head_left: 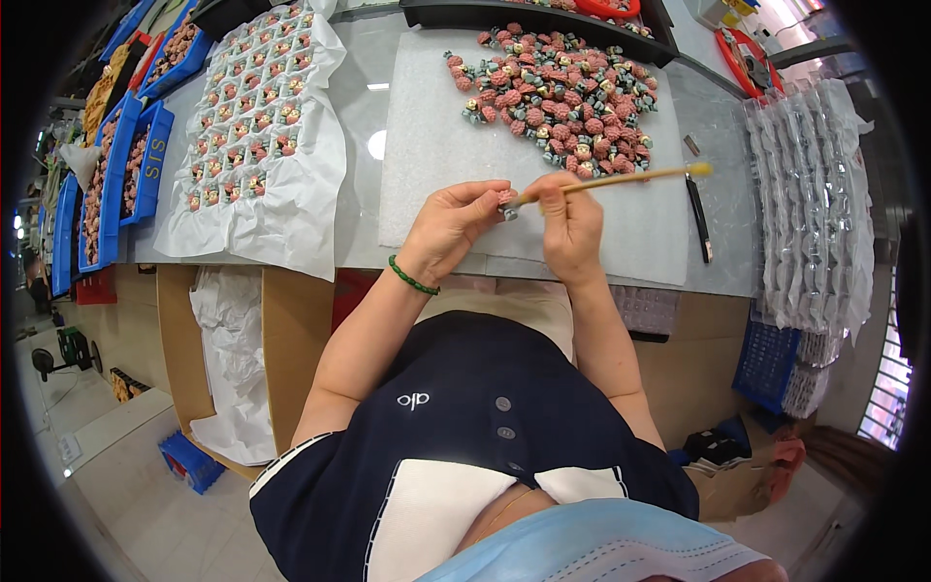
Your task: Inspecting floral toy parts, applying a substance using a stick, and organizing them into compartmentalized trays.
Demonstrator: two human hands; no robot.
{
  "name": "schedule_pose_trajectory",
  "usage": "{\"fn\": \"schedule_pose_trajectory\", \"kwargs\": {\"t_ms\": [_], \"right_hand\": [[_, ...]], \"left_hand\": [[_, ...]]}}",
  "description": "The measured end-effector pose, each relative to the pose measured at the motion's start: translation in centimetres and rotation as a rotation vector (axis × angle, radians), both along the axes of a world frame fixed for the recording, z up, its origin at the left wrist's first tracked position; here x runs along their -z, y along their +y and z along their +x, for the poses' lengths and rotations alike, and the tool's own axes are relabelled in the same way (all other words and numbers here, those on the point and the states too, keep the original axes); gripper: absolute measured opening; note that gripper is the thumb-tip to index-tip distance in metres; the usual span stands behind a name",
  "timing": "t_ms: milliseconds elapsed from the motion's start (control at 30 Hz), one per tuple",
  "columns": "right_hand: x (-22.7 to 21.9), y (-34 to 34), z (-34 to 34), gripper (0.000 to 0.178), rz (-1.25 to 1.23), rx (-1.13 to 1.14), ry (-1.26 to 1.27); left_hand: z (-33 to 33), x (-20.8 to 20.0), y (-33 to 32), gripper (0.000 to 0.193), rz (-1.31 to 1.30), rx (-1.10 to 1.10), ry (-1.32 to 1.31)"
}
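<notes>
In front of my chest, above a white foam sheet (412, 145), my left hand (448, 231) pinches a tiny pink-and-grey figurine (507, 199) between thumb and fingers. My right hand (572, 231) is closed around a paintbrush (640, 177) with a pale wooden handle. The handle slants up to the right and ends in a yellow butt. Its working end meets or nearly meets the figurine; the fine contact is too small to tell. A heap of similar pink-and-grey figurines (562, 102) lies on the sheet just beyond my hands.
Left, a compartment tray (254, 126) lined with white paper holds rows of figurines. Blue bins (147, 165) of pieces stand farther left. To the right are a black pen (698, 221) and stacked clear plastic trays (810, 204). A black tray (543, 21) sits at the back.
</notes>
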State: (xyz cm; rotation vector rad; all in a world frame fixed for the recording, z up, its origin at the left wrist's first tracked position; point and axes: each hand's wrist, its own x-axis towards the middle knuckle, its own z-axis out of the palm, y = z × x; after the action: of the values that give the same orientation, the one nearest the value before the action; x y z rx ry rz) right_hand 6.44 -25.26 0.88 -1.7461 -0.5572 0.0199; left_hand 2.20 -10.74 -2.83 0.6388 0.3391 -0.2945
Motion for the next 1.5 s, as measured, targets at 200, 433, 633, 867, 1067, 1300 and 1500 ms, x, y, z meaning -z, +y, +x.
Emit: {"fn": "schedule_pose_trajectory", "kwargs": {"t_ms": [200,433,633,867,1067,1300,1500], "right_hand": [[0.3,0.1,-0.2,0.025,0.09,-0.017,-0.066],[0.6,0.0,-0.3,0.022,-0.027,0.046,-0.168],[-0.3,-0.4,0.2,0.024,-0.087,0.013,-0.149],[-1.1,-0.7,1.0,0.027,-0.233,0.038,-0.011],[-0.7,-0.4,0.6,0.025,-0.159,-0.016,0.018],[-0.1,0.3,0.2,0.024,-0.05,-0.118,-0.1],[-0.2,0.1,-0.2,0.023,-0.048,-0.047,-0.11]], "left_hand": [[0.2,0.2,0.1,0.026,0.001,0.008,0.011],[0.3,-0.1,-0.3,0.026,0.049,-0.003,0.027],[0.3,-0.4,-0.5,0.025,0.069,-0.011,0.041],[0.0,-0.3,-0.4,0.024,0.081,-0.014,0.025],[0.0,-0.5,-0.2,0.025,0.061,-0.004,0.035],[-0.2,-0.1,0.0,0.026,0.07,0.015,-0.002],[-0.4,-0.8,0.1,0.026,0.076,0.007,0.02]]}}
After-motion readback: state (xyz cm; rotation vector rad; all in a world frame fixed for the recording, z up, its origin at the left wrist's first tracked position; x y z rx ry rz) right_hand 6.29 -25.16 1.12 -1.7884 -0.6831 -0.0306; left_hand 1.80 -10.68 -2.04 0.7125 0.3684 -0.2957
